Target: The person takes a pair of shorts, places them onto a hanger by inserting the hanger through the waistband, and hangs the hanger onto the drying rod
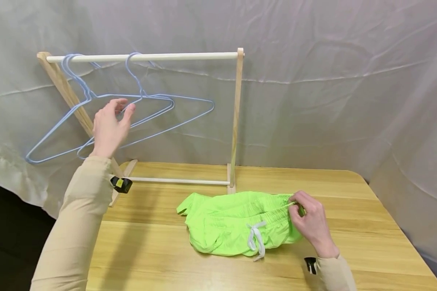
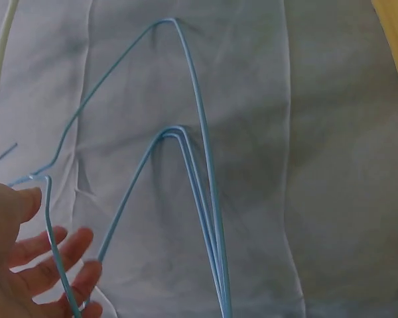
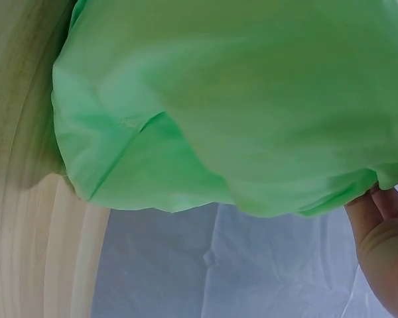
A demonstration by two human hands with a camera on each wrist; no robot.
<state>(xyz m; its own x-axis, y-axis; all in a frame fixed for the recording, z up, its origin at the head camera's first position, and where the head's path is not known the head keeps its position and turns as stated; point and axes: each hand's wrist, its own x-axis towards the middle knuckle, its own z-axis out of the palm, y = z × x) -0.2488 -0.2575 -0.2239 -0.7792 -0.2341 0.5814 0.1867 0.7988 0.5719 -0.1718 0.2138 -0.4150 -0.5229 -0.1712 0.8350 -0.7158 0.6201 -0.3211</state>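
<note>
Head view: blue hangers [image 1: 88, 95] hang from the rack [image 1: 237, 117] near the worktop's [image 1: 357, 226] far edge; the left hand [image 1: 110, 127] is at their wires, fingers parted. Green shorts [image 1: 229, 230] lie in front of the rack's right foot; the right hand [image 1: 310, 218] pinches their waistband. Grey cloth [image 1: 313, 105] hangs behind. Left wrist view: hanger wire crosses the fingers. Right wrist view: the shorts hide the fingertips.

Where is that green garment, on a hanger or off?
Off. The green garment lies bunched on the table, the right hand gripping its waistband; the blue hangers hang on the rail.
</note>
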